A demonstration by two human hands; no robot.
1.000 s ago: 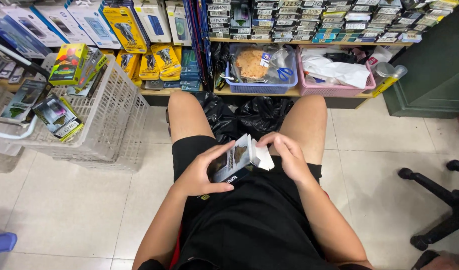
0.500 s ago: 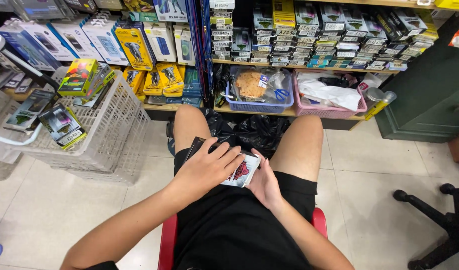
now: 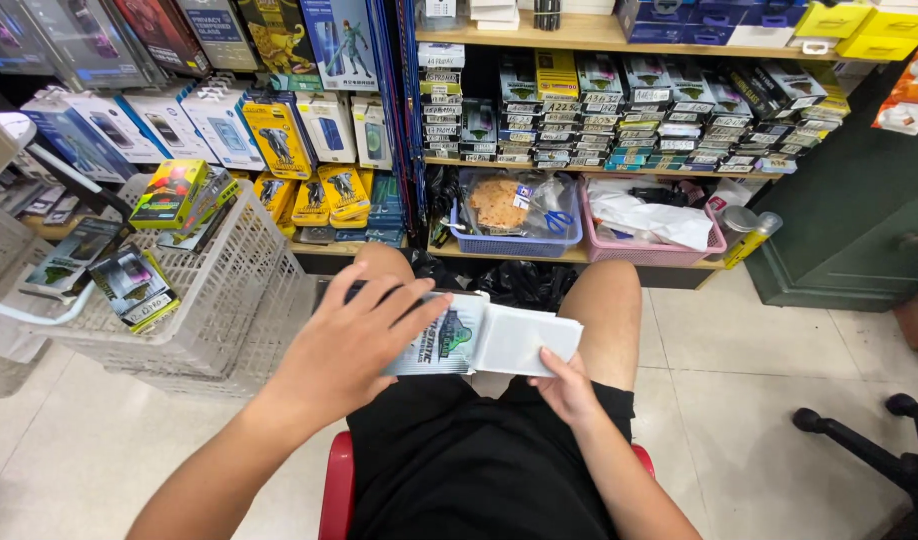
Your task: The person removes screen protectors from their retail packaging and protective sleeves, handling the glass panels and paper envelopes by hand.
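Package: flat printed package [image 3: 449,338] above the lap, long axis left-right.
Left hand [image 3: 354,335]: splayed flat over the package's left end.
Right hand [image 3: 564,385]: pinching its white sleeve [image 3: 524,340] from below.

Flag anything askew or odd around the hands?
Nothing damaged or spilled. The left hand lies flat on a small printed box whose white inner sleeve is slid partway out, right hand under it. In the white basket, flat packs lie tilted and loose, unlike the shelf rows.
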